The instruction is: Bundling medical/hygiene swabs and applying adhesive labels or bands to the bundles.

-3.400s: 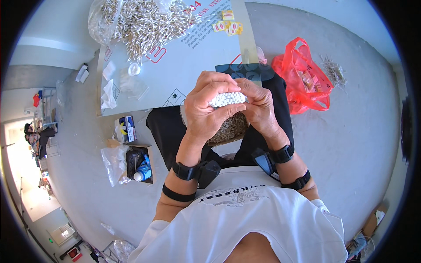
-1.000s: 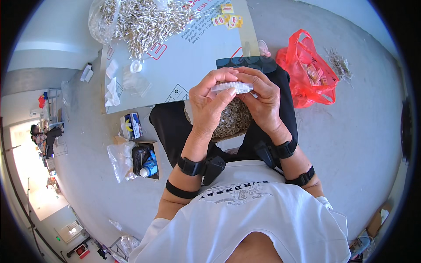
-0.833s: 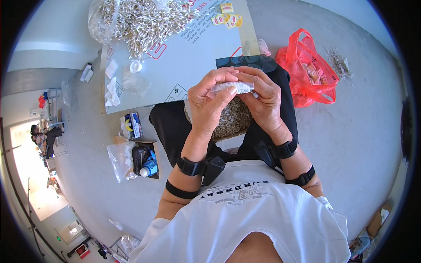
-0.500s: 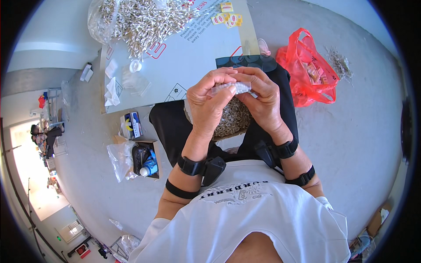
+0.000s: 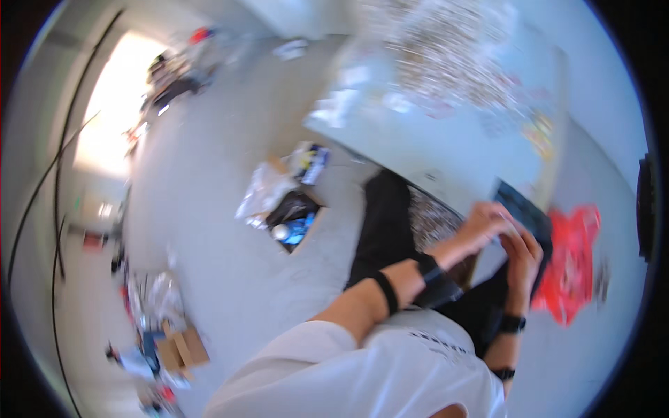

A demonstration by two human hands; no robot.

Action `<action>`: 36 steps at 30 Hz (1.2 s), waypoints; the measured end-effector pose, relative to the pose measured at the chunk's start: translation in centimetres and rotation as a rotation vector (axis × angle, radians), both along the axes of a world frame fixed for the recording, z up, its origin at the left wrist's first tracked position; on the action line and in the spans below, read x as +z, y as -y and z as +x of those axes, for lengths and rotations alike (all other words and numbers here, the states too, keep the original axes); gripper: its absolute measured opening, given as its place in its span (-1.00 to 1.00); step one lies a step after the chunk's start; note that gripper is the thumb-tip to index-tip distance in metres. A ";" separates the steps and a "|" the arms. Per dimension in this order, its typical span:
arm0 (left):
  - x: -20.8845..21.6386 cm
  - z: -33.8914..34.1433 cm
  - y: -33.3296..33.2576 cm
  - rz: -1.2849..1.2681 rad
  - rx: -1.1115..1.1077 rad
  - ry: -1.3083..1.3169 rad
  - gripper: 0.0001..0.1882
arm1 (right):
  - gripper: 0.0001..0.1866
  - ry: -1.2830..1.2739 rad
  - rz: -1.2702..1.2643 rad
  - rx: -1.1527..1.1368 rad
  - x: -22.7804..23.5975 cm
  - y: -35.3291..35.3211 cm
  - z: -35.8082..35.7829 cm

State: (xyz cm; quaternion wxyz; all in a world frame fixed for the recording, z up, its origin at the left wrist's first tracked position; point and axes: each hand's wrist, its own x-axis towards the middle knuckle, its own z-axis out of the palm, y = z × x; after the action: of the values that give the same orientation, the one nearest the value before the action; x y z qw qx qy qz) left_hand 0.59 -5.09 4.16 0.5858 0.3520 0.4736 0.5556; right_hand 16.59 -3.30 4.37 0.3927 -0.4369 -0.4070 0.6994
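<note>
My left hand (image 5: 482, 228) and my right hand (image 5: 523, 256) meet above my lap at the right, fingers closed around a small clear plastic bag of cotton swabs (image 5: 507, 224). Only a pale sliver of the bag shows, and motion blurs it; its white swab tips are plain in the earlier picture. Under my left wrist, between my knees, is a carton filled with loose cotton swabs (image 5: 431, 221). A dark, see-through sheet (image 5: 519, 202) lies just beyond my hands at the table's near edge.
The table (image 5: 418, 150) ahead bears a big heap of cotton swabs (image 5: 453, 59) and yellow packets (image 5: 540, 132). A red plastic bag (image 5: 570, 268) stands right of my knee. To the left, an open box (image 5: 317, 223) with a blue bottle sits on the floor.
My head has turned left, so the table, my lap and hands now appear farther right and tilted. My hands stay together around the small bag; the picture has become blurred.
</note>
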 end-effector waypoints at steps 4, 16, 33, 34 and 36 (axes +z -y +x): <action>-2.3 1.7 -0.8 0.080 0.083 0.156 -0.80 | -0.74 0.134 0.239 0.022 -4.4 -1.4 2.2; -1.7 0.7 -1.8 0.036 0.081 0.024 -0.88 | -0.80 0.341 0.222 -0.088 -2.9 -2.3 0.6; 2.2 -0.7 0.2 0.835 0.211 -1.197 -0.85 | -0.96 0.593 1.048 0.099 3.2 -0.1 -1.7; 2.9 -0.6 0.7 0.818 0.258 -1.234 -0.85 | -0.96 0.609 1.108 0.092 3.8 0.2 -2.1; 4.1 -1.2 1.5 0.803 0.263 -1.250 -0.85 | -0.96 0.620 1.168 0.129 4.7 0.3 -2.5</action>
State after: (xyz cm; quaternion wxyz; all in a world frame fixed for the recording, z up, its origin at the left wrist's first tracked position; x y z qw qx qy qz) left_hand -0.62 -6.57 8.27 -0.0364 0.7287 0.5171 0.4475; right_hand 14.13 -3.60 9.09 0.3870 -0.3078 -0.8387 0.2280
